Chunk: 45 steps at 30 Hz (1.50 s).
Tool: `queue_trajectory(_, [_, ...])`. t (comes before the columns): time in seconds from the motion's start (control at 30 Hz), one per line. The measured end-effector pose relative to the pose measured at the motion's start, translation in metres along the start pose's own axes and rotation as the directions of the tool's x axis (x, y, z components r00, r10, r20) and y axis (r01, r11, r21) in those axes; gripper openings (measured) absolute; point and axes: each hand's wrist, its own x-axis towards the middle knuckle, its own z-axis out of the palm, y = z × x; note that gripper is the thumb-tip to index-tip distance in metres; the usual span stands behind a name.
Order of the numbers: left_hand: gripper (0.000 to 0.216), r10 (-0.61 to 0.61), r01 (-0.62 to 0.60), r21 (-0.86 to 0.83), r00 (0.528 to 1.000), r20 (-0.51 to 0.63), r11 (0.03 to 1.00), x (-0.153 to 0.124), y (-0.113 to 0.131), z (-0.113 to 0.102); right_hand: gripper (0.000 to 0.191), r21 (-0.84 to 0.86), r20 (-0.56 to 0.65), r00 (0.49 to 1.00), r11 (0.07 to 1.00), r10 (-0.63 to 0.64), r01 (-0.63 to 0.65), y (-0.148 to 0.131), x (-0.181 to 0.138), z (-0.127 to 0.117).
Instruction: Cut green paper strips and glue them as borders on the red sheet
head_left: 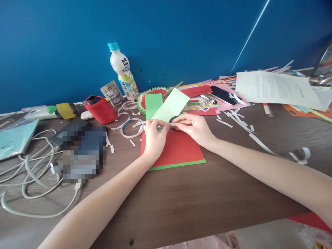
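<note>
Both hands meet over a red paper sheet (178, 148) with a green strip along its near edge. My left hand (155, 136) is closed in a pinch on a narrow white strip (139, 124), whose end sticks out to the left. My right hand (195, 128), fingertips pressed together, pinches the strip's other end close to my left fingertips. Under the right fingers shows part of a dark ring (172, 119), mostly hidden. Just beyond the hands lie a pale green paper strip (174, 103), set at a slant, and a brighter green paper piece (153, 103).
A pleated red-green paper fan (153, 95) lies behind, near a drink bottle (124, 74) and red wrapped roll (101, 110). White cables (38, 176) and a blurred-out dark device (85, 152) are left. Paper scraps (236, 119), a phone (224, 95) and a printed sheet (275, 88) are right.
</note>
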Motion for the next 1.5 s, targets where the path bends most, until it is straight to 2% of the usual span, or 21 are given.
queue_trajectory(0.4, [0.014, 0.016, -0.016, 0.023, 1.000, 0.008, 1.000, 0.0008, 0.0004, -0.0010, 0.018, 0.050, 0.015, 0.999, 0.998, 0.036, -0.036, -0.0007, 0.0005, -0.0003])
queue_trajectory(0.67, [0.015, 0.001, -0.002, 0.028, 1.000, 0.025, 1.000, 0.0011, 0.0014, -0.0010, 0.018, 0.174, 0.046, 0.997, 0.982, 0.070, -0.077, 0.0049, 0.0044, -0.0049])
queue_trajectory(1.07, [0.017, 0.013, -0.016, 0.056, 0.999, 0.044, 0.998, 0.0007, 0.0035, -0.0026, 0.015, 0.260, 0.068, 0.996, 0.963, 0.062, -0.078, 0.0076, 0.0072, -0.0069])
queue_trajectory(1.3, [0.017, 0.016, -0.017, -0.005, 1.000, -0.021, 1.000, -0.0008, 0.0015, -0.0024, 0.014, 0.283, 0.055, 0.994, 0.953, 0.093, -0.105, 0.0059, 0.0067, -0.0077])
queue_trajectory(1.4, [0.023, 0.026, -0.026, -0.002, 0.999, -0.019, 1.000, -0.0031, 0.0040, -0.0030, 0.013, 0.286, 0.050, 0.996, 0.954, 0.079, -0.090, 0.0068, 0.0065, -0.0077])
queue_trajectory(1.5, [0.006, 0.053, -0.055, 0.058, 0.998, 0.026, 0.997, -0.0041, 0.0059, -0.0034, 0.013, 0.281, 0.040, 0.997, 0.957, 0.059, -0.068, 0.0073, 0.0063, -0.0072])
